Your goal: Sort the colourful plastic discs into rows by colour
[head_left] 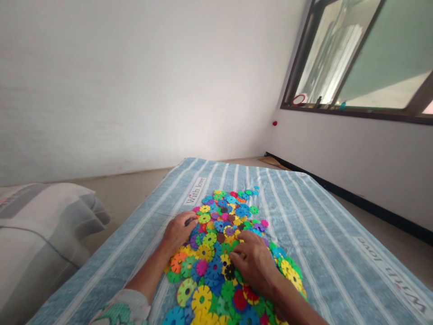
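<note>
A heap of colourful notched plastic discs [204, 252] is spread along the middle of a striped blue cloth. At the heap's left edge is my left hand [177, 232], its thumb and fingers closed on a small black disc [189, 221], seen nearly edge-on. Over the right side of the heap, my right hand [255, 262] reaches down with bent fingers. Its thumb and forefinger are apart, close to yellow and green discs, and no piece shows clearly between them. Black discs [229, 271] lie just left of that thumb.
Under the discs, the striped cloth [287, 203] covers a table-like surface. A fabric-covered bulky object [43, 239] stands at the left. Behind is a white wall [152, 90]; a window [365, 58] with small items on its sill is at the upper right.
</note>
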`<state>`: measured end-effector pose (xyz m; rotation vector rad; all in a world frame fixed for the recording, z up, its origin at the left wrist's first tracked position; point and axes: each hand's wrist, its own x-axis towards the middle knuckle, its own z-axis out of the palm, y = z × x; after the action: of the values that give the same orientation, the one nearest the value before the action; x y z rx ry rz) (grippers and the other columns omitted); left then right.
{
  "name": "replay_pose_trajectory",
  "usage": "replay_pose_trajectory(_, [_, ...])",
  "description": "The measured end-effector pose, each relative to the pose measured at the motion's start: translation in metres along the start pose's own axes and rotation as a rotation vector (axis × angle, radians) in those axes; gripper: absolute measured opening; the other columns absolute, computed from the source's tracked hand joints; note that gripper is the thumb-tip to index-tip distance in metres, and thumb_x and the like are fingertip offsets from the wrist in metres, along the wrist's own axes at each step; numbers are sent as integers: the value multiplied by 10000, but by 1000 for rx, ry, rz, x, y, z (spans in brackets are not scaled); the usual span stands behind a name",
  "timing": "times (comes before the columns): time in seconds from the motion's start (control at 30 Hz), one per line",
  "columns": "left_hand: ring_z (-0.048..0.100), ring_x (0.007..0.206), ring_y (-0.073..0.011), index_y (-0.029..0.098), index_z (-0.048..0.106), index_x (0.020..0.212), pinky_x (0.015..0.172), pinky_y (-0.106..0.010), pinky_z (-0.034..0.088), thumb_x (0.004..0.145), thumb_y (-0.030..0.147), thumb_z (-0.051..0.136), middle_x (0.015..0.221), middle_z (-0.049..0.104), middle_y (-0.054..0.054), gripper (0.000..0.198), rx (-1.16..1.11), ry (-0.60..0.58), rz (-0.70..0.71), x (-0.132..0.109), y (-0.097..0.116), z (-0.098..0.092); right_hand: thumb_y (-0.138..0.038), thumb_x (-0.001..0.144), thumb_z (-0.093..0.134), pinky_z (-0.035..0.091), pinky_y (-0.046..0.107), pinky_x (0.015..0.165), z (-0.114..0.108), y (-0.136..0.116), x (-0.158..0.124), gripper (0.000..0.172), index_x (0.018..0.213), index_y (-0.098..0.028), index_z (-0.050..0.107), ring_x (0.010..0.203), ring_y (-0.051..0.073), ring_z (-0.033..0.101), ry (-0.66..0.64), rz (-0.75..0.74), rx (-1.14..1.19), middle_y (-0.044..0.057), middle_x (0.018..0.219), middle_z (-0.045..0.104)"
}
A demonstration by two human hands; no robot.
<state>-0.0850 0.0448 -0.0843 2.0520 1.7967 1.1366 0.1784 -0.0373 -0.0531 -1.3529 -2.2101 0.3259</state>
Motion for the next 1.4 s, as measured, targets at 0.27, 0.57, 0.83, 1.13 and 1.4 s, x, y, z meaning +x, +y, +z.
replay_pose_trajectory(0.27, [668,990,-226,232,709,859,923,-331,501,740,421,517,1026,739,-32,294,0,11,2,1,-1,1,-353,837,632,419,344,901,0,-1,14,181,967,-234,675,1035,223,559,-78,19,-53,54,1056,638])
replay_pose_trajectory(0.57, [669,987,-217,240,708,838,917,-310,508,729,424,524,1015,742,-18,282,-1,9,2,2,-3,3,-396,825,621,399,491,1005,-8,22,-72,343,1141,-266,648,1207,313,498,147,87,-195,90,1255,596])
replay_pose_trajectory(0.83, [672,992,-226,232,709,855,944,-325,490,726,438,518,1028,745,-28,309,20,-9,-11,4,0,0,-572,724,661,437,542,972,27,59,-134,713,1358,-286,503,1276,397,442,285,148,-265,138,1412,471])
replay_pose_trajectory(1.13, [681,973,-227,244,720,851,955,-325,490,717,470,525,1049,746,-23,327,55,-24,-13,9,4,-6,-469,727,707,321,582,1052,22,-9,-85,651,1315,-254,528,1389,408,251,49,91,-75,158,1519,313])
replay_pose_trajectory(1.4, [675,998,-251,235,723,841,961,-345,493,710,476,511,1046,746,-25,346,67,-34,-27,11,6,-6,-516,864,519,355,467,1011,22,-8,-89,375,1158,-286,555,1239,285,468,73,-305,29,73,1276,594])
